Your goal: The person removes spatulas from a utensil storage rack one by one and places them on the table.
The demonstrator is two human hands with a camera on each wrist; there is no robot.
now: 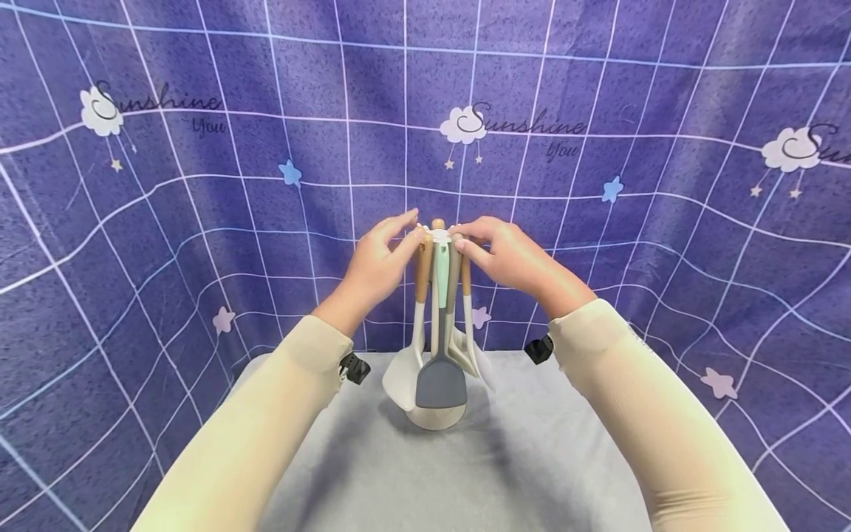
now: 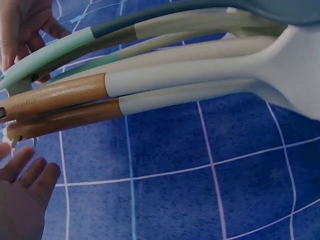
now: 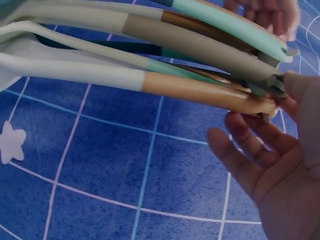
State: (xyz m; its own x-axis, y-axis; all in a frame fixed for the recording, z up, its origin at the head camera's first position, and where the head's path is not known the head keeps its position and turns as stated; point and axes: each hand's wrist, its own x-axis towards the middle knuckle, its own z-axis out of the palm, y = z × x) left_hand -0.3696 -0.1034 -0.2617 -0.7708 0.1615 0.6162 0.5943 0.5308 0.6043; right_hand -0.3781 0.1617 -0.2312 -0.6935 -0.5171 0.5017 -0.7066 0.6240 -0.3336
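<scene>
A standing utensil rack with a round cream base (image 1: 435, 419) and a wooden knob (image 1: 437, 224) holds several kitchen utensils by their handle ends. Foremost hangs a dark grey turner (image 1: 441, 384) with a mint handle. To its left hangs a white utensil (image 1: 401, 378) with a wooden handle; a taupe handle (image 1: 455, 270) and another wooden handle (image 1: 465, 277) are to its right. My left hand (image 1: 375, 258) is at the rack's top left, its loosely extended fingers (image 2: 44, 182) beside the hooks. My right hand (image 1: 510, 255) has its thumb against the taupe handle's end, fingers loosely spread behind.
The rack stands on a grey cloth-covered table (image 1: 439, 480). Close behind hangs a purple-blue curtain (image 1: 425, 89) with grid lines, clouds and stars, which also runs along both sides. A black strap piece (image 1: 354, 368) sticks out below the left cuff.
</scene>
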